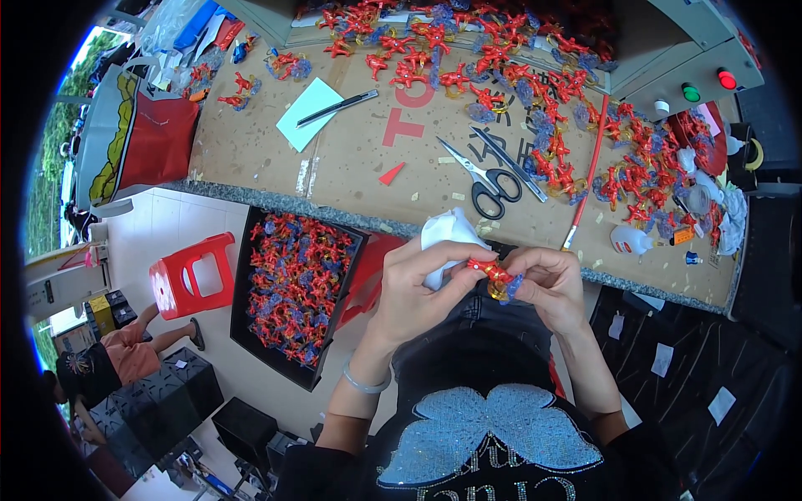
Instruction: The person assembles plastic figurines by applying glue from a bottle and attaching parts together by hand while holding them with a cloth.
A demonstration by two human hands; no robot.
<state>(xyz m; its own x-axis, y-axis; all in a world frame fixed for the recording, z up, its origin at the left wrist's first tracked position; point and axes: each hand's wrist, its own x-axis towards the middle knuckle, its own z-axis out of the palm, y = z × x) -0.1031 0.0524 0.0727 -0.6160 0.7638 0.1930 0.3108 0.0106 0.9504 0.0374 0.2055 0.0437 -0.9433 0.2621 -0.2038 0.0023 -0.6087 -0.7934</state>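
Note:
Just off the table's front edge, my two hands hold a small plastic figurine, red with clear yellow and blue parts. My left hand pinches its red end between thumb and finger. A white cloth is also tucked in that hand. On the other side, the fingers of my right hand close on the blue and yellow end. Scissors with black handles lie on the cardboard beyond my hands, beside a slim metal tool like tweezers. Many similar figurines are scattered farther back.
A black bin of figurines stands below the table at left, near a red stool. On the cardboard top are a pale green pad, a dark pen-like tool and a white bottle. A person sits at far left.

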